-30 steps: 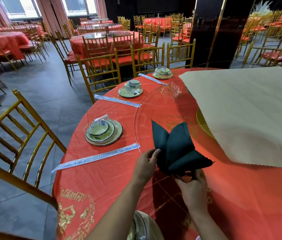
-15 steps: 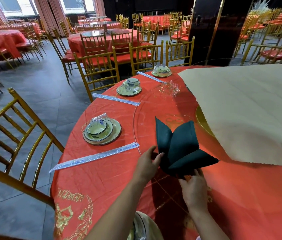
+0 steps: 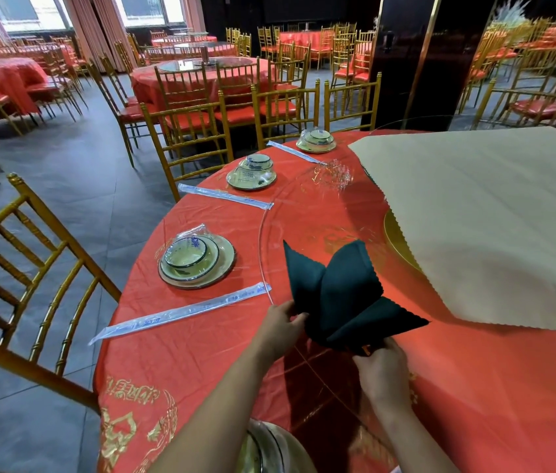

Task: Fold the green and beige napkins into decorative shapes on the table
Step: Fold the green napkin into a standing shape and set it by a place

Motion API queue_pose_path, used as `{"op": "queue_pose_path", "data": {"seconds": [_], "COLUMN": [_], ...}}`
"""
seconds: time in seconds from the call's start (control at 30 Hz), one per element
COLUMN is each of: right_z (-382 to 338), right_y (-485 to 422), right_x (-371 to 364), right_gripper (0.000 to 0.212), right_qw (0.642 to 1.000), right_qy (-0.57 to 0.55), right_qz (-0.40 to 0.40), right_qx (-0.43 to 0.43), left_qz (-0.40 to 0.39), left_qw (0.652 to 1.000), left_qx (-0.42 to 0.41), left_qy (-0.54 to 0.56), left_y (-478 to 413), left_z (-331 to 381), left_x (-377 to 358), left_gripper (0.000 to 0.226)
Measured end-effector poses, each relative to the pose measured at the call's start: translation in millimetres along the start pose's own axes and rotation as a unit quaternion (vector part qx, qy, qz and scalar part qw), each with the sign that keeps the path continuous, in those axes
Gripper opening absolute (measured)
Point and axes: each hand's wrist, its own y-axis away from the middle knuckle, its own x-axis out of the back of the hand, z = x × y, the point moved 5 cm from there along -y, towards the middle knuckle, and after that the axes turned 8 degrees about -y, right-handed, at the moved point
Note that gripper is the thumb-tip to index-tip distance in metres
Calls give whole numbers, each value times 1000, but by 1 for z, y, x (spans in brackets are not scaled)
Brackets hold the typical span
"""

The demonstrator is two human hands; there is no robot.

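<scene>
Near the front edge of the red-clothed desk, the green napkin rises in fanned points over the rim of a glass turntable. The left hand pinches the napkin's left flank. The right hand grips its lower tip, fingers curled on the cloth. Right of the green napkin and behind it, the beige napkin lies spread flat, covering part of a gold plate, its zigzag edge close to the green napkin's right point. Left of the green napkin sit a film-wrapped bowl-and-plate set and a chopstick sleeve, both apart from it. Farther left, a gold chair stands beside the desk.
</scene>
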Motion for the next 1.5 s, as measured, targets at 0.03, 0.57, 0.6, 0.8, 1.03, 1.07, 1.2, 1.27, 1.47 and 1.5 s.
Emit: {"op": "queue_pose_path", "data": {"seconds": [0.03, 0.57, 0.6, 0.8, 1.03, 1.07, 1.2, 1.27, 1.47, 1.5], "right_z": [0, 2, 1, 8, -13, -15, -17, -16, -1, -1], "right_y": [0, 11, 11, 14, 26, 27, 26, 27, 25, 25], "right_x": [0, -6, -5, -7, -2, -1, -1, -2, -7, -6], "right_gripper": [21, 50, 48, 44, 54, 56, 48, 49, 43, 45], "right_qw": [1000, 1000, 1000, 998, 990, 988, 984, 985, 988, 988], "right_qy": [-1, 7, 24, 63, -136, -142, -162, -156, -133, -142], "right_qz": [2, 6, 8, -6, 13, 10, -2, -4, -10, -13], "right_qx": [-2, 10, 18, 22, 43, 52, 68, 67, 72, 63], "left_qz": [2, -17, -27, -34, -33, -32, -25, -26, -33, -34], "left_qw": [1000, 999, 999, 993, 989, 991, 993, 993, 986, 985], "left_qx": [-8, -16, -17, -54, -88, -91, -95, -106, -159, -167], "left_qy": [-12, -33, -39, -101, -110, -98, -66, -49, -27, -29], "left_y": [0, -1, -1, 10, 5, 3, -4, -3, 3, 4], "left_z": [-2, -22, -22, -1, -13, -14, -26, -25, -10, -7], "left_x": [0, -3, -2, 10, 4, 2, 0, 3, 12, 14], "left_gripper": [49, 63, 64, 68, 54, 53, 58, 65, 59, 58]}}
